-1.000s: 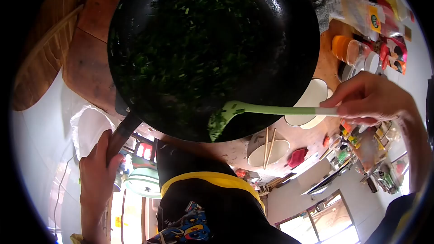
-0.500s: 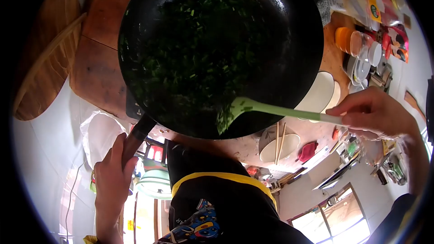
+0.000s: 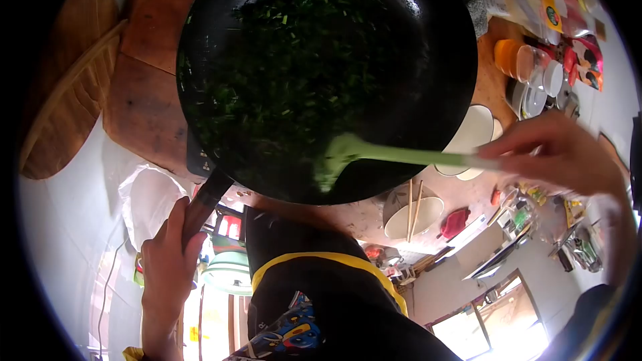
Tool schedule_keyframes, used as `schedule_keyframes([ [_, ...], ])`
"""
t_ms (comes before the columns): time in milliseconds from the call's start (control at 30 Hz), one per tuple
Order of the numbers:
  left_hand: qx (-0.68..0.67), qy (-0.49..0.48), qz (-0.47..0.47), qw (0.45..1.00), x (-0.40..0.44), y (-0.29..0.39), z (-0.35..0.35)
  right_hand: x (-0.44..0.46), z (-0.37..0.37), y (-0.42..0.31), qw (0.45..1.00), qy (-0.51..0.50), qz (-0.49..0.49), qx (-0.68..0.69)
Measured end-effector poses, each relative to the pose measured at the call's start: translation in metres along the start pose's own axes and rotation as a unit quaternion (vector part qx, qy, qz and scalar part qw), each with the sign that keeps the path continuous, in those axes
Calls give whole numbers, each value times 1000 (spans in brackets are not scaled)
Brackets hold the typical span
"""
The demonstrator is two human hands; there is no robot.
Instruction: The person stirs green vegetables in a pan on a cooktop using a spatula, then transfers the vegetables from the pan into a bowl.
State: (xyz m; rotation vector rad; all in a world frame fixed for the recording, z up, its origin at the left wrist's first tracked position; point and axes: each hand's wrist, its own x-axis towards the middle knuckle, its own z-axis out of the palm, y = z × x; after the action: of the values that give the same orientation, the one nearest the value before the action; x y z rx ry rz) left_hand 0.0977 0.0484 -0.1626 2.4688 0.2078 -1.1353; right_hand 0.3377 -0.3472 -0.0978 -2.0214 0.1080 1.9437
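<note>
Head view, looking down at a big black pan (image 3: 445, 60) on a wooden table (image 3: 144, 93), top edge cut off by the frame. Chopped greens (image 3: 294, 60) are spread over the bottom, pretty dark in there, so single bits are tough to pick out. Left hand (image 3: 164, 251) is wrapped around the pan's handle (image 3: 206, 202), thumb on the near side, and I can't see all the fingers. Right hand (image 3: 552, 154) is closed on the far end of a pale green spatula (image 3: 408, 154), kinda smeared by motion blur. Spatula head is inside the pan near the lower rim, too blurry to tell if it touches the bottom. Chopsticks (image 3: 416, 210) lie across a bowl (image 3: 398, 222) just below the pan. Some white dishes (image 3: 473, 130) sit partly hidden behind the pan and spatula.
</note>
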Motion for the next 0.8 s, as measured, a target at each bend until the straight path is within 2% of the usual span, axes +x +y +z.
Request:
schedule_keyframes([
  [33,0,0,-1,1000,0,1,-1,-6,-14,-3,1000,3,-7,-24],
  [67,1,-9,-14,1000,0,2,-2,-17,-32,-2,1000,3,13,21],
  [133,2,-17,-25,1000,0,2,-2,-25,-52,-6,999,11,50,14],
  [300,10,8,-17,1000,0,8,-2,2,-47,-14,997,-14,38,-63],
  [367,10,5,-14,1000,-1,7,-1,20,-23,-13,996,-47,-11,-76],
  [433,4,5,-9,1000,-3,6,4,37,12,-11,989,-67,-120,-63],
  [500,-6,-3,3,1000,-8,2,9,43,47,-35,997,-53,6,55],
  [567,-2,7,9,1000,-11,1,7,40,72,-17,990,-27,-28,132],
  [633,-18,-51,-51,997,-10,6,3,24,86,-2,986,-8,-36,164],
  [733,0,-20,-10,1000,-12,1,13,-15,84,14,980,3,94,177],
  [800,-1,-17,-25,1000,-12,5,13,-14,93,18,978,-21,69,197],
])
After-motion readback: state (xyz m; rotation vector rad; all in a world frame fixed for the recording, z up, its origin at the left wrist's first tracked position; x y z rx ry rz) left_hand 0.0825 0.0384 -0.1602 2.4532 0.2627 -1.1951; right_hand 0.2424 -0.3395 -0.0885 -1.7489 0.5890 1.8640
